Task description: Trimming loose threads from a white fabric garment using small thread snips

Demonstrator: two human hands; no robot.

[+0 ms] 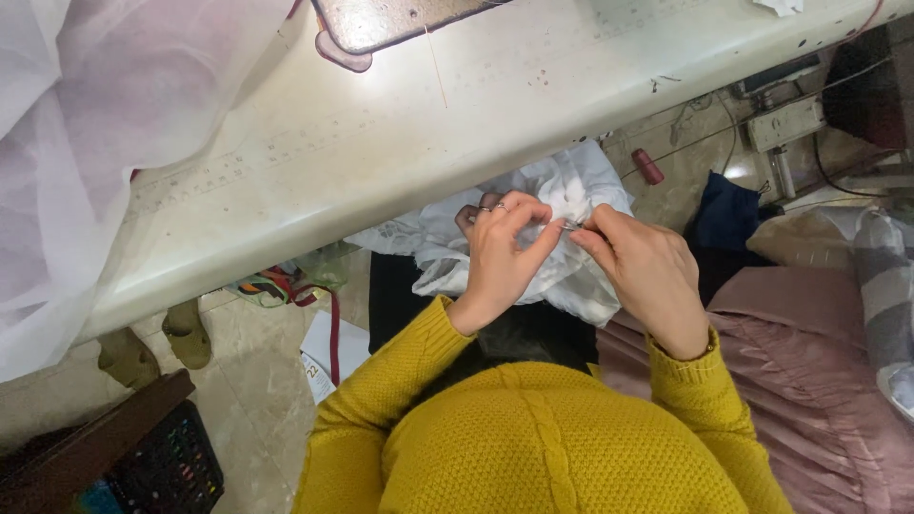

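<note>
Both hands were up in front of the chest, elbows bent in mustard knit sleeves, meeting over a bunched white cloth (pixel 571 205) in the lap, just below the edge of the pale sewing table (pixel 381 143). The left hand (pixel 500 257) had its fingers curled in, pinching a fold of the cloth, a ring showing on one finger. The right hand (pixel 647 271) was pinched shut on a small metal tool (pixel 569 226) at the same spot; couldn't tell what kind. Down on the floor at the lower left sat a dark tray (pixel 176 466) with small coloured bits in it, too tiny to make out.
</note>
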